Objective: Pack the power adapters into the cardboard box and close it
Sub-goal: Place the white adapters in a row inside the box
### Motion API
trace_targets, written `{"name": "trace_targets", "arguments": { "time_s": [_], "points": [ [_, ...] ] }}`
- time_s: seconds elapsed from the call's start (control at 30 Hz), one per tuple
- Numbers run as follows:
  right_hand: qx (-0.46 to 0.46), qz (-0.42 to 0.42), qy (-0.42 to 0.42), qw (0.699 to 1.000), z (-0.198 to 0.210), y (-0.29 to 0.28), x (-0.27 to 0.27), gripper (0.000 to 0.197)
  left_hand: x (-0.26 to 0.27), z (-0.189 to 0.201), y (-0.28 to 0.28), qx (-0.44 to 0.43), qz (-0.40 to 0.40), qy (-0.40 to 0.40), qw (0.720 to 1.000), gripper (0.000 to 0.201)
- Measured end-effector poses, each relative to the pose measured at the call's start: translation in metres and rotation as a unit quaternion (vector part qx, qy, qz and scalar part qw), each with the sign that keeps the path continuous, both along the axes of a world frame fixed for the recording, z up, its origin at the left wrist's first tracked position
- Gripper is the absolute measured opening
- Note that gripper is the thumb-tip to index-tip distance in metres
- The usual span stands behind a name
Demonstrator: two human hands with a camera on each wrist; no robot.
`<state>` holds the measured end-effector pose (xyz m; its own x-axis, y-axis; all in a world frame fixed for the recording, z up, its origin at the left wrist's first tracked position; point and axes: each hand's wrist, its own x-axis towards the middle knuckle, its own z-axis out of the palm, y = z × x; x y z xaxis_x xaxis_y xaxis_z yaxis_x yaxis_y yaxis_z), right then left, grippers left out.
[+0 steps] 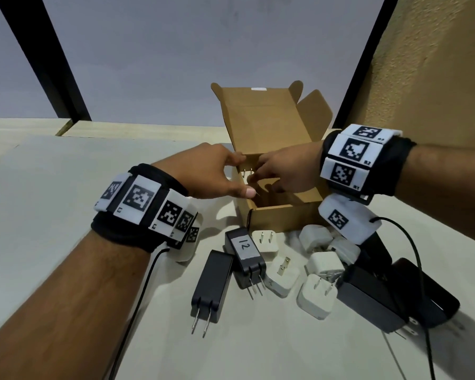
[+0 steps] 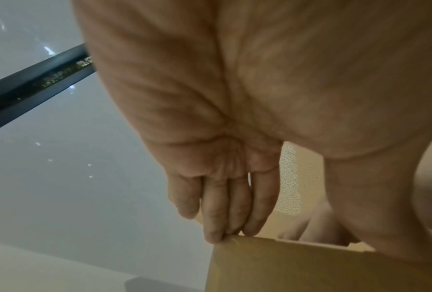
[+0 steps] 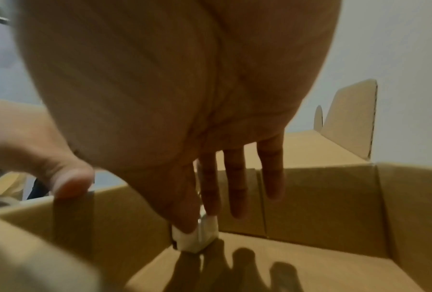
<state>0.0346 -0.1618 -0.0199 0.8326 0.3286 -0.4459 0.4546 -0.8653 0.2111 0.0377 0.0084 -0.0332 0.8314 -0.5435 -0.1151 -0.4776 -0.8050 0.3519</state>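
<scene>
while inside cardboard box point(image 1: 283, 218), white adapter point(image 3: 194, 240)

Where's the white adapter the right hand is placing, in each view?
Head: white adapter in the box's left corner, prongs up, between both hands.
Left wrist: not in it.
Right wrist: lower centre, pinched by the right hand, near the floor.
Shared landmark: cardboard box.

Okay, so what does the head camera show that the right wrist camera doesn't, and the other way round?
Only the head view shows the adapters waiting on the table: black ones, including one labelled 12, and white ones, plus both wristbands. Only the right wrist view shows the right hand pinching a white adapter low inside the box, with bare floor beside it. Both show the open cardboard box and the left hand steadying its wall.
</scene>
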Motion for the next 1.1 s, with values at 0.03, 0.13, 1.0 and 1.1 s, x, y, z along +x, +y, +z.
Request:
{"name": "trace_targets", "arguments": {
  "time_s": [0.03, 0.13, 1.0, 1.1],
  "points": [
    [0.006, -0.007, -0.005, 1.0, 0.003, 0.0, -0.001, 0.049, 0.0, -0.001, 0.0, 0.001, -0.003, -0.001, 1.0, 0.086],
    [0.067, -0.021, -0.059, 0.996, 0.023, -0.005, -0.02, 0.039, 0.0, -0.001, 0.001, 0.003, -0.006, -0.002, 1.0, 0.085],
    [0.132, 0.01, -0.026, 0.991, 0.014, -0.032, -0.099, 0.023, 0.018, 0.02, -0.016, 0.041, 0.007, 0.011, 0.999, 0.095],
    [0.215, -0.025, -0.047, 0.975, 0.04, -0.038, -0.093, 0.021, 0.019, 0.019, -0.015, 0.032, 0.001, 0.016, 0.999, 0.093]
  ]
}}
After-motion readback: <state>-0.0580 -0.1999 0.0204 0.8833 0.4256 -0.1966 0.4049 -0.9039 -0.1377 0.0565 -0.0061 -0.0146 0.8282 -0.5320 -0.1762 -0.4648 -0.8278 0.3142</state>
